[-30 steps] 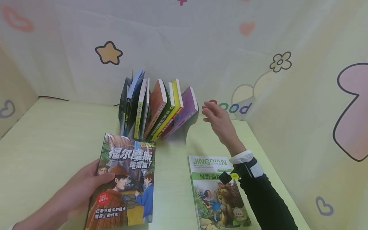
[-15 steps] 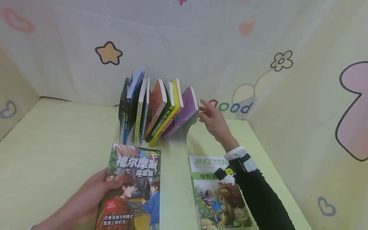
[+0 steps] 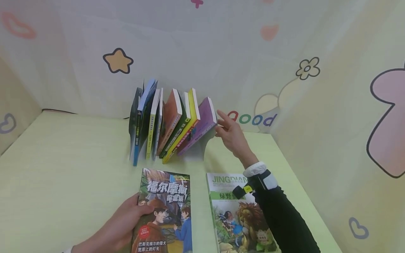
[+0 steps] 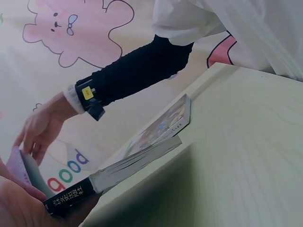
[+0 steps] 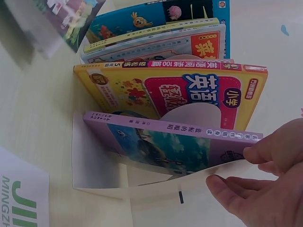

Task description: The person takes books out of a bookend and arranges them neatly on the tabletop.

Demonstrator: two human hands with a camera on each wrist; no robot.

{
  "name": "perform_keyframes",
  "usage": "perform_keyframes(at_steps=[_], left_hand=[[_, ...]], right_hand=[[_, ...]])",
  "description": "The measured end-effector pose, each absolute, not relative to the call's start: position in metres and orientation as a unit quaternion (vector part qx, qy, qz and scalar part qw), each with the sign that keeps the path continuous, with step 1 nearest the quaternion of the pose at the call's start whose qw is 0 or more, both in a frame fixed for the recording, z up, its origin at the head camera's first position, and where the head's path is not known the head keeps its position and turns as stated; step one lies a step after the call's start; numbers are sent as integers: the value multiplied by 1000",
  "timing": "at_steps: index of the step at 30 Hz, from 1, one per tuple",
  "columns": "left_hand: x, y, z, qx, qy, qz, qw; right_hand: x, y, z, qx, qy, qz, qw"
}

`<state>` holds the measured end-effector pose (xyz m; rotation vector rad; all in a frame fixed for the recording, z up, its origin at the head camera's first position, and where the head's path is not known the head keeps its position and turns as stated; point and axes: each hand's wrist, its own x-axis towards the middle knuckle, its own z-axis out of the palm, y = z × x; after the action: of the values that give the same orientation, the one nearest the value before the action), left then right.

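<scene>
My left hand (image 3: 115,225) grips a paperback book (image 3: 169,218), thumb across its cover, which shows a figure in a brown hat. The left wrist view shows that book's page edges (image 4: 137,165). Farther back, several books lean to the right in a white bookend (image 5: 94,161). At the right end of the row leans a purple book (image 3: 202,121). My right hand (image 3: 234,140) reaches to its outer end. In the right wrist view the thumb (image 5: 265,150) touches the purple book's corner, and the fingers (image 5: 227,194) extend by the bookend's side wall.
A green-and-white book (image 3: 237,225) with a lion on its cover lies flat at front right, partly under the right forearm. Beside the purple book stands a yellow book (image 5: 165,90). A printed cloth backdrop (image 3: 190,45) rises behind the pale table (image 3: 63,168).
My left hand has carried the held book to the right and toward me. My right hand has moved slightly left, from beside the row up to the purple book's end.
</scene>
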<state>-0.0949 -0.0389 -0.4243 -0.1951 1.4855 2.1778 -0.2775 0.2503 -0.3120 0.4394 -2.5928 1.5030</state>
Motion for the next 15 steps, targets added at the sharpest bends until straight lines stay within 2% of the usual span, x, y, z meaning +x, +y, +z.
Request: perform_keyframes(at_steps=[9, 15], left_hand=[[-105, -14, -424, -45, 538, 806, 242], [-112, 0, -428, -37, 553, 802, 220]], right_hand=[[-277, 249, -314, 159, -863, 474, 74], [-277, 250, -317, 155, -867, 467, 76]])
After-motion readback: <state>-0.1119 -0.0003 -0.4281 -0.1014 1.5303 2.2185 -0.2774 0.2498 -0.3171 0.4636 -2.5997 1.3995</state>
